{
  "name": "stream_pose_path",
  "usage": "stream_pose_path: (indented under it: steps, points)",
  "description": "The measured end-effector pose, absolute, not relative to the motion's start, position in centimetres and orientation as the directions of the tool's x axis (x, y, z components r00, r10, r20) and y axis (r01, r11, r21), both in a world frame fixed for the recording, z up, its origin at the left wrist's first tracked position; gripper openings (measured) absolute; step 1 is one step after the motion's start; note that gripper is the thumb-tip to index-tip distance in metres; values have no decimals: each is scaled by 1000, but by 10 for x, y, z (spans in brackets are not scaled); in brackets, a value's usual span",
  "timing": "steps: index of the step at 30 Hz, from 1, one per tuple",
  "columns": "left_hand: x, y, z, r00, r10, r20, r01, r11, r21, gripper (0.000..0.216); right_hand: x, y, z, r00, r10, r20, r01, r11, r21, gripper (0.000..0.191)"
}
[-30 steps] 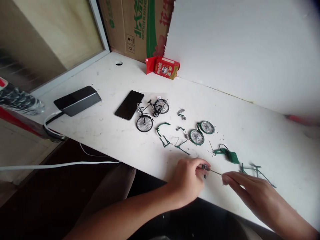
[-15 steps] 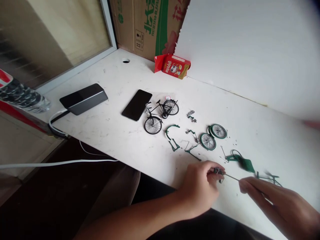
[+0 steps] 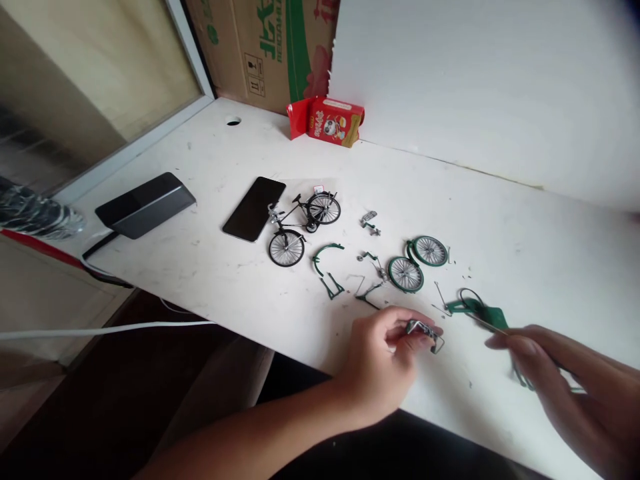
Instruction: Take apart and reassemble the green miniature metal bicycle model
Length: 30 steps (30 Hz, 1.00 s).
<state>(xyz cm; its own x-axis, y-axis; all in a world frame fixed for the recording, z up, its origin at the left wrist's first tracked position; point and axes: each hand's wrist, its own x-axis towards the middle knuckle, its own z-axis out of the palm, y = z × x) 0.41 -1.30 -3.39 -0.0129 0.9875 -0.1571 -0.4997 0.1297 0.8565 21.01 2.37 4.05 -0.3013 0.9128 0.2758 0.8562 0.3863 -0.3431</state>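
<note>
My left hand pinches a small dark model-bicycle part with a bent metal loop, above the table's front edge. My right hand is closed on a thin screwdriver, its handle hidden in the fingers. The shaft points left, over the green bicycle pieces, apart from the part in my left hand. Beyond my hands lie two green-rimmed wheels, a curved green mudguard, a small green fork-like piece and a crank piece. A green frame is partly behind my right hand.
A whole black model bicycle lies beside a black phone. Farther left are a dark grey device and a plastic bottle. A red box and a cardboard carton stand at the back. Tiny loose parts lie around.
The screwdriver tip has come away from the held part, and my right hand has moved right of it. The held part is turned. The view has shifted, so the table things appear farther left.
</note>
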Motion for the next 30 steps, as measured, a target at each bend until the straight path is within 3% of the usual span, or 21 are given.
stream_pose_path:
  steps: [3,12,22,25,30]
  points:
    - [2,-13,-31,9,981,-192,-554,165,816,12,210,22,42,-340,913,225,821,405,-402,28]
    - [-4,-13,-26,52,982,-179,-553,177,814,21,196,16,23,-308,898,315,627,440,-642,29]
    - [-5,-15,-24,83,985,-151,-455,172,874,21,199,4,25,-223,831,510,568,536,-624,52]
    - [-5,-16,-24,78,986,-147,-438,167,883,20,198,3,27,-153,806,571,503,561,-657,42]
    - [-3,-16,-24,85,987,-135,-478,159,864,22,198,4,25,-175,818,548,345,572,-744,17]
